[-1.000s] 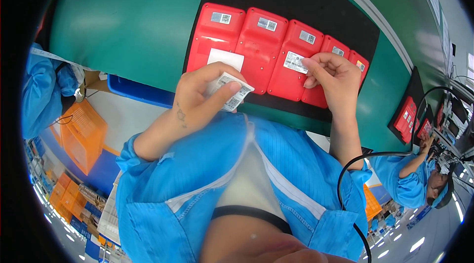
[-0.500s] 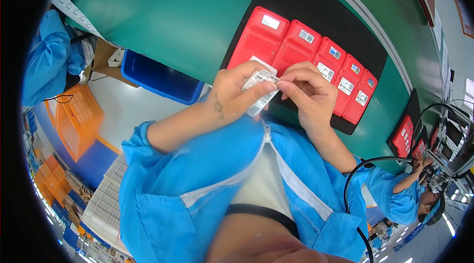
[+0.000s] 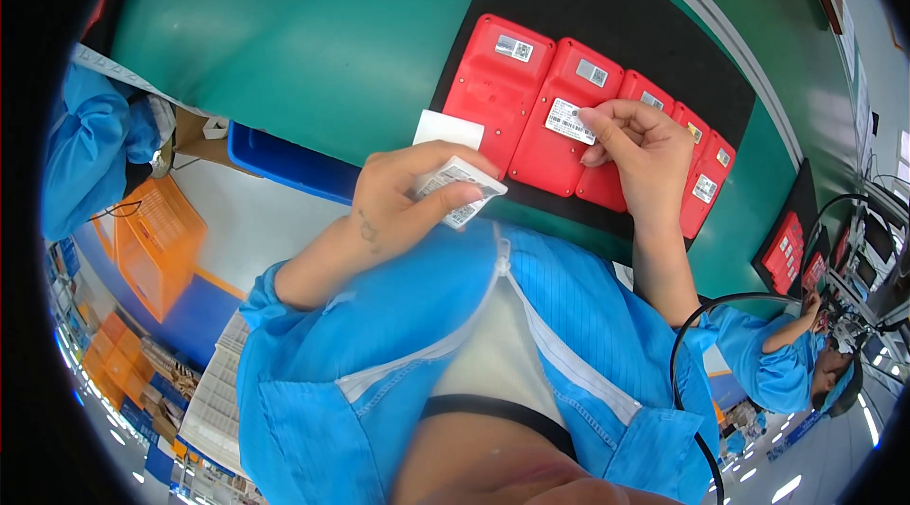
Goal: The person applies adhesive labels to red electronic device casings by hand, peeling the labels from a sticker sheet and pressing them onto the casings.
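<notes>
While your left hand (image 3: 403,206) stays closed around a small sheet of barcode labels (image 3: 462,192), held just short of the row of red housings (image 3: 578,116) on the counter (image 3: 313,40), your right hand (image 3: 640,140) pinches one white label (image 3: 569,120) against the second housing from the left. Press unevenly and the label could skew or crease, since only its right end is under your fingertips (image 3: 592,116). A slack left grip could let the sheet slip off the counter's edge. The label's long axis runs from upper left to lower right, roughly across the housing, whose own long axis points away from you.
</notes>
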{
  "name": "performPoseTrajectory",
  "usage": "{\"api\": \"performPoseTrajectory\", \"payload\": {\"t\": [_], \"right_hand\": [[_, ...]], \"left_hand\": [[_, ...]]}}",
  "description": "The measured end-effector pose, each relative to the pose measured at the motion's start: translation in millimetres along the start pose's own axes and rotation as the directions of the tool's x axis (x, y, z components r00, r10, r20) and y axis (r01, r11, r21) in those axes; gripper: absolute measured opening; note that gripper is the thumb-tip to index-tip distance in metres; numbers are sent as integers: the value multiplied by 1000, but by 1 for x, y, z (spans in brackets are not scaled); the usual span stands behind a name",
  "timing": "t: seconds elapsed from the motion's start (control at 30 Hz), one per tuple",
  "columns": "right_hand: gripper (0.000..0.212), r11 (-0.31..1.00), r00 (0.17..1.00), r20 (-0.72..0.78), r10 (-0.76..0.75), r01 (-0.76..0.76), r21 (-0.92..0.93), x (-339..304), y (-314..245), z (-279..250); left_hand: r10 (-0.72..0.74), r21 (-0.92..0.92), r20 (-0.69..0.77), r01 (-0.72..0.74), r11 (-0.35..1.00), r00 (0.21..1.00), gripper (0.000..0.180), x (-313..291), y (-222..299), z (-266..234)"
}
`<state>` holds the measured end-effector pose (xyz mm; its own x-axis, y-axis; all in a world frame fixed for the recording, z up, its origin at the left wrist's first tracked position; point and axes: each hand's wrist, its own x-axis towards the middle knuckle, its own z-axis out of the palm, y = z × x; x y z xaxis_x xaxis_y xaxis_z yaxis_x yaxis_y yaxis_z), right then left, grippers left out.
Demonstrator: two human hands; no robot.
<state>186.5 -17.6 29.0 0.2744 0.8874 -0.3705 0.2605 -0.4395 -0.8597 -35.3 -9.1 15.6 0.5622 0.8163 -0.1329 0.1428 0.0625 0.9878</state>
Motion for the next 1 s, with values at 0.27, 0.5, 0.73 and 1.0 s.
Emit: {"api": "performPoseTrajectory", "payload": {"t": [0.27, 0.5, 0.73, 1.0], "right_hand": [[14, 1000, 1000, 15, 19, -19, 9, -3, -3, 5], [15, 875, 989, 12, -149, 137, -464, 2, -9, 9], [15, 966, 939, 300, -168, 96, 240, -23, -17, 31], [15, 874, 937, 36, -348, 311, 374, -26, 1, 49]], "left_hand": [[-93, -329, 50, 105, 939, 994, 11, -3, -8, -4], [-143, -257, -1, 138, 956, 990, 12, 0, -8, -3], [-181, -391, -85, 135, 911, 980, 17, 0, -12, 8], [-77, -229, -70, 60, 972, 995, 17, -10, -24, 1]]}}
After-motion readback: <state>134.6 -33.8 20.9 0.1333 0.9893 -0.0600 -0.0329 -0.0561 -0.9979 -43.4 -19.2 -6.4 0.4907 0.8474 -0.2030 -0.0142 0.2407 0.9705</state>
